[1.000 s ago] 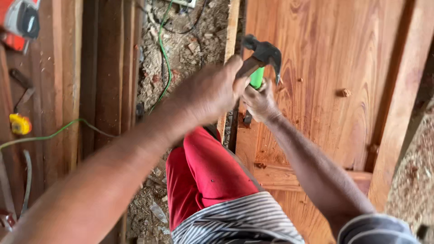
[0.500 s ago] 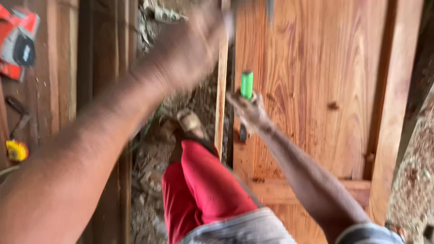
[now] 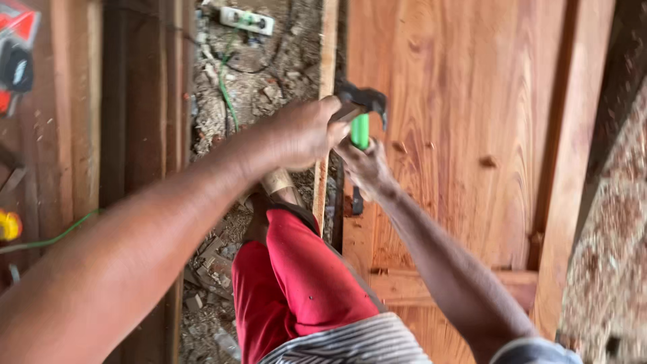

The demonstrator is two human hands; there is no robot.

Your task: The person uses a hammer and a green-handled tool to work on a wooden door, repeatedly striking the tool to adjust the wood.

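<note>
My left hand (image 3: 306, 131) grips the wooden handle of a dark claw hammer (image 3: 364, 101). The hammer head sits right at the top of a green-handled tool (image 3: 360, 131), likely a chisel. My right hand (image 3: 367, 168) is wrapped around that tool just below the green part and holds it upright against the left edge of a reddish wooden door panel (image 3: 458, 135). The tool's tip is hidden behind my fingers. A small dark fitting (image 3: 356, 201) shows on the door edge just below my right hand.
Wooden planks (image 3: 135, 101) lie at left, a thin strip (image 3: 327, 61) beside the door. A white power strip (image 3: 246, 20) and green cable (image 3: 226, 87) lie on rubble. A red power tool (image 3: 17, 54) and yellow tape measure (image 3: 8, 226) lie far left. My red-trousered leg (image 3: 296, 283) is below.
Half a second ago my left hand was raised high with the hammer. It has since swung down, and the hammer head is at the green handle again. My right hand stayed in place.
</note>
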